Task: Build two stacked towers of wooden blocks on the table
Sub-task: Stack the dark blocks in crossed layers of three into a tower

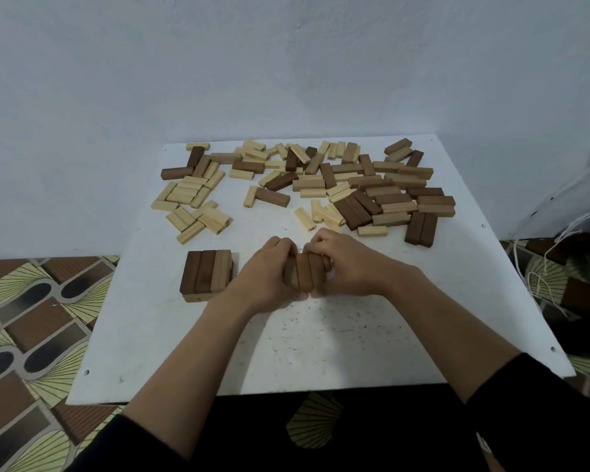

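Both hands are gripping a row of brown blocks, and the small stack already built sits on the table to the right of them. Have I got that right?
Not quite. The head view shows the small stack to the left of the hands, not the right. The rest holds: the left hand and the right hand grip a row of brown blocks between them.

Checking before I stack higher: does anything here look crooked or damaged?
Nothing stands out. The started tower looks square, the left hand and right hand grip three brown blocks together, and loose blocks lie jumbled behind.
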`<state>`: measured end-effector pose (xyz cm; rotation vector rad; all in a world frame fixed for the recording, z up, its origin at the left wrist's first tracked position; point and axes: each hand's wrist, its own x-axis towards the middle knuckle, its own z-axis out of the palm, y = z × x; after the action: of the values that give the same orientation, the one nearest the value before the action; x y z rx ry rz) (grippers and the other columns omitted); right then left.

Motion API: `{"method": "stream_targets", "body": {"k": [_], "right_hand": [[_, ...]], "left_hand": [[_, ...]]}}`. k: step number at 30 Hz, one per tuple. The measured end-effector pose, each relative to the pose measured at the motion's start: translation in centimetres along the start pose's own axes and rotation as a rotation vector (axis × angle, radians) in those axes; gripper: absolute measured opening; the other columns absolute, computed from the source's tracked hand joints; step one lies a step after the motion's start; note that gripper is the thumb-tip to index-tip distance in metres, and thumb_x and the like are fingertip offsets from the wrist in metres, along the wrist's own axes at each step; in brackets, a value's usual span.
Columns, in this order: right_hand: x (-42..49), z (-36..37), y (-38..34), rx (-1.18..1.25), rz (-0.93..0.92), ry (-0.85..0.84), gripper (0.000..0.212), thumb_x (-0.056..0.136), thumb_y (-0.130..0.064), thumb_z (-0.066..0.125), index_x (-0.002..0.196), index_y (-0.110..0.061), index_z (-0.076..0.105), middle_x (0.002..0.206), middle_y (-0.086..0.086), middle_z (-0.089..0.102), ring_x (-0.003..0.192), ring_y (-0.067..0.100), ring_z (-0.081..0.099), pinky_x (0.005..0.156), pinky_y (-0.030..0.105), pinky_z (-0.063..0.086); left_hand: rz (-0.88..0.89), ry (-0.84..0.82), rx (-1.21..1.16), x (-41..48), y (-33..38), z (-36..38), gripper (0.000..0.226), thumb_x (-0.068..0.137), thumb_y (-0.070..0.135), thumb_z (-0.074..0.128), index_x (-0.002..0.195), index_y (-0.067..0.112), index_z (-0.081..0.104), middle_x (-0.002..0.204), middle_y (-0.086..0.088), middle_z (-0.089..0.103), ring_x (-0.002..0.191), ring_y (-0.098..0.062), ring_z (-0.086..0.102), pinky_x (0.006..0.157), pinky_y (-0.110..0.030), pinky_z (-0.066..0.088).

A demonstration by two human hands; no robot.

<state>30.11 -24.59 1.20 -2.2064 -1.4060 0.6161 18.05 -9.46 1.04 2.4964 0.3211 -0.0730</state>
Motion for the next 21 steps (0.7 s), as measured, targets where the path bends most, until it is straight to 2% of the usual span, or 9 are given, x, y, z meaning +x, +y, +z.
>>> {"method": "stream_targets", "body": {"k": [2,6,12,15,18,21], "right_hand": [[-0.6,0.3,-0.3,0.002,-0.007,0.006,0.044,0.068,-0.029,0.087,0.105,-0.016,0.068,0.107,-0.001,0.052,0.090,0.014,0.055,0.079,0.036,0.051],[-1.8,0.7,-0.5,0.047,-0.040,-0.015,0.047,0.068,-0.026,0.087,0.110,-0.017,0.068,0.109,-0.007,0.053,0.091,0.009,0.055,0.080,0.034,0.053],[-1.9,0.4,-0.6,0.030,-0.061,-0.101,0.054,0.065,-0.026,0.090,0.113,-0.018,0.067,0.111,-0.009,0.053,0.095,0.008,0.055,0.080,0.034,0.053],[-2.0,0.4,-0.6,0.034,-0.058,-0.102,0.056,0.066,-0.023,0.090,0.117,-0.017,0.067,0.112,-0.009,0.052,0.093,0.005,0.054,0.077,0.026,0.049],[-2.5,0.4,-0.1,0.089,-0.023,-0.083,0.071,0.067,-0.025,0.092,0.131,-0.018,0.062,0.120,-0.009,0.053,0.098,0.004,0.054,0.079,0.019,0.045],[-3.4,0.8,0.3,0.183,0.014,-0.049,0.091,0.068,-0.034,0.093,0.147,-0.024,0.048,0.133,-0.015,0.049,0.101,0.004,0.056,0.079,0.015,0.046]], "left_hand": [[-0.003,-0.001,0.001,-0.7,0.3,0.1,0.058,0.067,0.028,0.091,0.109,0.016,0.053,0.105,0.004,0.050,0.084,-0.010,0.048,0.063,-0.015,0.032],[-0.050,0.043,-0.002,-2.0,0.8,0.6,0.058,0.057,0.034,0.095,0.099,0.017,0.059,0.094,0.007,0.053,0.081,-0.010,0.052,0.062,-0.021,0.038],[-0.070,0.061,0.009,-3.1,1.1,1.1,0.059,0.055,0.043,0.094,0.095,0.019,0.059,0.089,0.010,0.053,0.077,-0.008,0.050,0.061,-0.023,0.035],[-0.078,0.085,-0.001,-3.4,0.9,1.5,0.061,0.054,0.043,0.095,0.098,0.019,0.058,0.092,0.008,0.054,0.079,-0.007,0.050,0.061,-0.021,0.035],[-0.059,0.114,-0.037,-3.7,0.4,1.9,0.066,0.054,0.043,0.095,0.103,0.021,0.056,0.099,0.007,0.054,0.081,-0.006,0.051,0.065,-0.019,0.037],[-0.021,0.135,-0.063,-4.1,0.1,2.1,0.077,0.054,0.046,0.096,0.115,0.019,0.058,0.106,0.006,0.054,0.085,-0.007,0.052,0.072,-0.019,0.041]]}}
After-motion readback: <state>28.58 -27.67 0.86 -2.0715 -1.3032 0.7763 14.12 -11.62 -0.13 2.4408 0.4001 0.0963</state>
